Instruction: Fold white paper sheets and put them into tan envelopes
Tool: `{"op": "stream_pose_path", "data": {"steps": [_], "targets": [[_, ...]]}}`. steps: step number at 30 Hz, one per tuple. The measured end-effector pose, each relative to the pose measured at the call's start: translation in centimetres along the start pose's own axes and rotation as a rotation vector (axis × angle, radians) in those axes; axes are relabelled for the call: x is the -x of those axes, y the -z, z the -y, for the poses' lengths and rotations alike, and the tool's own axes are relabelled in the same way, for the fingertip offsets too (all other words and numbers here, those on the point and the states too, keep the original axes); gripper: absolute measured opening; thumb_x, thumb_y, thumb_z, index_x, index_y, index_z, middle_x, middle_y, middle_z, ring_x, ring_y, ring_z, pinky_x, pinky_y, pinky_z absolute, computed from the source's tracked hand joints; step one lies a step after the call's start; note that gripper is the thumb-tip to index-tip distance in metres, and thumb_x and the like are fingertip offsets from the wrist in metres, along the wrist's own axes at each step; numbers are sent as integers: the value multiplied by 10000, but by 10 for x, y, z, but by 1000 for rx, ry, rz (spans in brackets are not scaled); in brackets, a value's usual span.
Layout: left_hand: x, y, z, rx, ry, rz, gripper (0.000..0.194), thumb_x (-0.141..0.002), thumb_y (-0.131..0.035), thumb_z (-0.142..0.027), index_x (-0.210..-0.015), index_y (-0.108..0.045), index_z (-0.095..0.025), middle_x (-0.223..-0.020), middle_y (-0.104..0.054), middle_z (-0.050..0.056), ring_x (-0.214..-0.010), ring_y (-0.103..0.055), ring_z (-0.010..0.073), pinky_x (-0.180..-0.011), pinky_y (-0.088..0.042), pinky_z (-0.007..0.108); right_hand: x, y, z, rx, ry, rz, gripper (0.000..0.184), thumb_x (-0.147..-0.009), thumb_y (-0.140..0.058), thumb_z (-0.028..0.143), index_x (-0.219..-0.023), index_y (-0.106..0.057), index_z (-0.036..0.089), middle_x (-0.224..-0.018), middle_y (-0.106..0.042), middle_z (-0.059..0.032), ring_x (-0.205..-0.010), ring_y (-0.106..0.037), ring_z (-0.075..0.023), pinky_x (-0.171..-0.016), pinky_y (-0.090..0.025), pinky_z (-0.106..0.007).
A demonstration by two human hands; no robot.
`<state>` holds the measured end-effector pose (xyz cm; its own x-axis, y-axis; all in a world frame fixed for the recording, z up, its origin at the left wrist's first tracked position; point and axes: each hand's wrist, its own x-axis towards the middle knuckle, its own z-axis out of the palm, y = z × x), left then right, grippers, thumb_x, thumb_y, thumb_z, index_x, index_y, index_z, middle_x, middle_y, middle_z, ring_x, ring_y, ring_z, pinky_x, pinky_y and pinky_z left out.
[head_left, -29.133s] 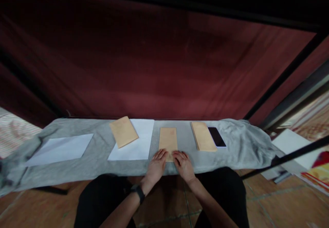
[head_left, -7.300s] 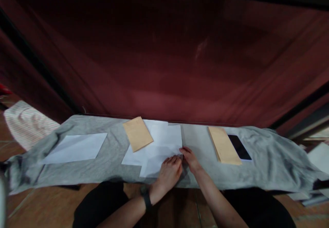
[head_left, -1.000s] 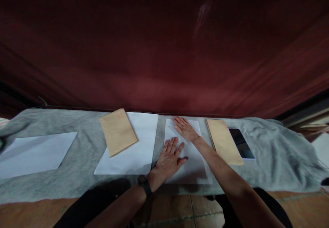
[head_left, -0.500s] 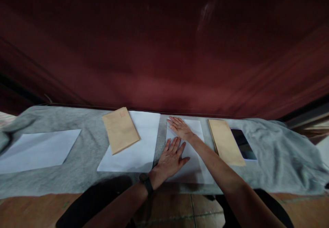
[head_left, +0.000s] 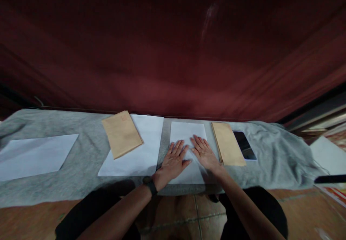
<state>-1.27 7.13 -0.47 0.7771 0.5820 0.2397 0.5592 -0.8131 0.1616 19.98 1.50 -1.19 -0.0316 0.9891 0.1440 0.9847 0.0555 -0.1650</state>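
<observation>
Both palms lie flat on a white sheet of paper (head_left: 188, 129) with a short line or slit at its far edge. My left hand (head_left: 174, 161), a dark watch on its wrist, presses on the sheet's left side with fingers stretched. Beside it, my right hand (head_left: 204, 153) rests on the right side, fingers spread. Just right of the sheet lies a stack of brown envelopes (head_left: 229, 144). To the left, more brown envelopes (head_left: 122, 134) lie partly over a larger white paper stack (head_left: 147, 146).
A dark-screened phone (head_left: 244, 145) lies right of the envelopes. Another white sheet (head_left: 38, 156) is at the far left. Everything rests on a grey cloth (head_left: 88, 153), with a dark red panel (head_left: 167, 70) rising behind it. Tiled floor (head_left: 183, 211) shows below.
My right hand has slid from the far left part of the sheet back toward me and to the right. My left hand stays flat on the paper. The camera view has shifted slightly.
</observation>
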Motion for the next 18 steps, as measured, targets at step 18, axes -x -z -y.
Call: {"op": "stream_pose_path", "data": {"steps": [18], "targets": [[10, 39, 12, 613, 569, 128, 540, -869, -573, -283, -1384, -509, -135, -1493, -493, 157, -1411, -426, 281, -1120, -393, 377, 137, 0, 22, 50, -23, -209, 630, -1045, -383, 381, -1592, -143, 180, -1591, -346, -148, -1441, -374, -289, -1147, -383, -514]]}}
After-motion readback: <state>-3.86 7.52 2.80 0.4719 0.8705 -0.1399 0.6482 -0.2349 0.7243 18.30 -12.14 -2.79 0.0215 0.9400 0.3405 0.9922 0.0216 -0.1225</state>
